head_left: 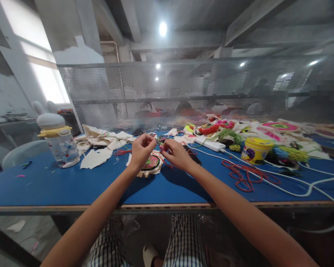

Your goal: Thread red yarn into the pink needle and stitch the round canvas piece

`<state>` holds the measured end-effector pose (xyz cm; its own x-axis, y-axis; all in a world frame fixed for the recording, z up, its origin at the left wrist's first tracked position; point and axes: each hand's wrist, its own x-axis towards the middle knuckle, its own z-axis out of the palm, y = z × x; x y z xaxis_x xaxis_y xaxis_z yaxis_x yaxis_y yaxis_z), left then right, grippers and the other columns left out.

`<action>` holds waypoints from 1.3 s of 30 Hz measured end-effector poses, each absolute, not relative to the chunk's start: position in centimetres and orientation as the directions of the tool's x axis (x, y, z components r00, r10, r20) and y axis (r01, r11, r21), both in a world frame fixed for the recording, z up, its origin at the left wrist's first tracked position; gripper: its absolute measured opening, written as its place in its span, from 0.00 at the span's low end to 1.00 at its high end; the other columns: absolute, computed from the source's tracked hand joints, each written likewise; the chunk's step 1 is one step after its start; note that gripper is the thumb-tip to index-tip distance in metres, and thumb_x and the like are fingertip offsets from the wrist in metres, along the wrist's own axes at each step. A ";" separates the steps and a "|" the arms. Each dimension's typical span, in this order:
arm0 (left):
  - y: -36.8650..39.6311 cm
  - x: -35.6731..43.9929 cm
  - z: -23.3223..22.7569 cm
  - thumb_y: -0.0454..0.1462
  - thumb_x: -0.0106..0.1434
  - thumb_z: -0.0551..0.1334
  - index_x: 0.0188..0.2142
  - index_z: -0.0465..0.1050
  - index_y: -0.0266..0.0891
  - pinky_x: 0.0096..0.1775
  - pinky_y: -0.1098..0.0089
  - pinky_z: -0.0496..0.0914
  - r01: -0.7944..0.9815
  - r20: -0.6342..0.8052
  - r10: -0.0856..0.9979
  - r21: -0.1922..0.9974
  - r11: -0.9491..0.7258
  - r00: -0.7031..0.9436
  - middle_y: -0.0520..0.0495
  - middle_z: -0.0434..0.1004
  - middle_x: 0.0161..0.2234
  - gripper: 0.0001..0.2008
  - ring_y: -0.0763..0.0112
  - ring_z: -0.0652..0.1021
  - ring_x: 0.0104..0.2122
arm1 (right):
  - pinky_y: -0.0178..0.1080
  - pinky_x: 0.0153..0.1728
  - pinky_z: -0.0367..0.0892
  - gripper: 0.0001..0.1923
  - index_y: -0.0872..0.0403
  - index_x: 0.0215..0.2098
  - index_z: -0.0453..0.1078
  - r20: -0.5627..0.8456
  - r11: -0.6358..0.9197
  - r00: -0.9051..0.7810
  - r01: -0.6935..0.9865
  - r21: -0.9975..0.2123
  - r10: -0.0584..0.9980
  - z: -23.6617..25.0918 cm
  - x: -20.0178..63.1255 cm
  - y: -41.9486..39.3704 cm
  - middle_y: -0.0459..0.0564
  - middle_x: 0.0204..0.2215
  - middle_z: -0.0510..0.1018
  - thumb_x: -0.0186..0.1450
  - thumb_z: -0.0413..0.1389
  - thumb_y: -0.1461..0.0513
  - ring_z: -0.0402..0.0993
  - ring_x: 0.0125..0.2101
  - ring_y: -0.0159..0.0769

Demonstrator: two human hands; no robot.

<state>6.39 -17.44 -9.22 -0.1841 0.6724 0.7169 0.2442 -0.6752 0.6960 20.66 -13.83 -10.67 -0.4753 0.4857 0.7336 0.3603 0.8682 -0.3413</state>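
A long blue worktop (72, 185) holds many things. A round fluffy patch (151, 163) lies in the middle. A clear bottle (61, 146) stands at nine o'clock. A yellow tub (255, 150) and red yarn (246, 178) lie at three o'clock, by white cables (295, 185). Cloth scraps (100, 142) sit at eleven o'clock.

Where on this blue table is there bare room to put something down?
The widest bare patch of the blue table lies along the near edge, between the water bottle and the left hand. A smaller one lies near the right forearm, before the red cord. The far right is crowded: yellow tub, yarn pieces, white cables.
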 end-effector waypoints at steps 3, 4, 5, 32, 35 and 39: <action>-17.5 6.4 -9.1 0.33 0.49 0.60 0.19 0.65 0.37 0.22 0.75 0.55 0.241 0.715 0.675 0.698 -0.674 -0.184 0.56 0.61 0.17 0.06 0.79 0.61 0.18 | 0.35 0.27 0.51 0.11 0.51 0.22 0.51 0.735 0.870 -0.480 0.371 -0.325 0.479 -10.7 20.7 -13.8 0.43 0.21 0.59 0.60 0.49 0.65 0.56 0.24 0.32; -17.5 6.4 -9.1 0.33 0.49 0.60 0.19 0.65 0.37 0.21 0.75 0.55 0.240 0.713 0.677 0.700 -0.673 -0.182 0.56 0.62 0.16 0.06 0.79 0.61 0.18 | 0.35 0.27 0.52 0.11 0.51 0.22 0.51 0.735 0.870 -0.481 0.374 -0.320 0.478 -10.7 20.7 -13.8 0.43 0.21 0.59 0.60 0.49 0.65 0.56 0.24 0.32; -17.5 6.4 -9.1 0.33 0.49 0.60 0.19 0.65 0.37 0.21 0.76 0.55 0.238 0.712 0.679 0.701 -0.672 -0.179 0.57 0.61 0.16 0.06 0.79 0.61 0.18 | 0.35 0.27 0.52 0.11 0.51 0.22 0.51 0.735 0.871 -0.483 0.377 -0.315 0.475 -10.7 20.8 -13.8 0.43 0.21 0.59 0.60 0.49 0.65 0.56 0.24 0.33; -17.0 5.2 -9.4 0.35 0.47 0.64 0.20 0.73 0.36 0.22 0.76 0.60 0.295 0.700 0.697 0.707 -0.643 -0.157 0.53 0.69 0.17 0.05 0.77 0.66 0.18 | 0.36 0.30 0.53 0.12 0.51 0.22 0.50 0.704 0.859 -0.497 0.354 -0.369 0.507 -10.6 21.1 -13.5 0.44 0.22 0.59 0.58 0.50 0.67 0.56 0.26 0.34; -16.8 5.3 -9.6 0.35 0.48 0.64 0.19 0.72 0.36 0.22 0.76 0.59 0.296 0.702 0.694 0.705 -0.644 -0.161 0.54 0.69 0.17 0.04 0.77 0.65 0.18 | 0.36 0.29 0.53 0.12 0.51 0.21 0.51 0.675 0.835 -0.492 0.324 -0.445 0.550 -10.8 20.9 -13.5 0.43 0.21 0.59 0.56 0.51 0.66 0.56 0.25 0.33; -16.5 5.3 -9.7 0.36 0.49 0.64 0.20 0.72 0.36 0.23 0.75 0.60 0.284 0.696 0.701 0.711 -0.644 -0.154 0.53 0.70 0.18 0.06 0.77 0.66 0.19 | 0.35 0.25 0.54 0.10 0.52 0.22 0.55 0.582 0.749 -0.494 0.263 -0.608 0.646 -11.6 20.4 -13.1 0.41 0.19 0.62 0.55 0.54 0.64 0.58 0.22 0.30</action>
<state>5.26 -16.48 -9.73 -0.1544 0.7010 0.6963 0.2839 -0.6435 0.7108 20.36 -13.06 -11.61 -0.4939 0.6456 0.5825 0.2628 0.7494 -0.6078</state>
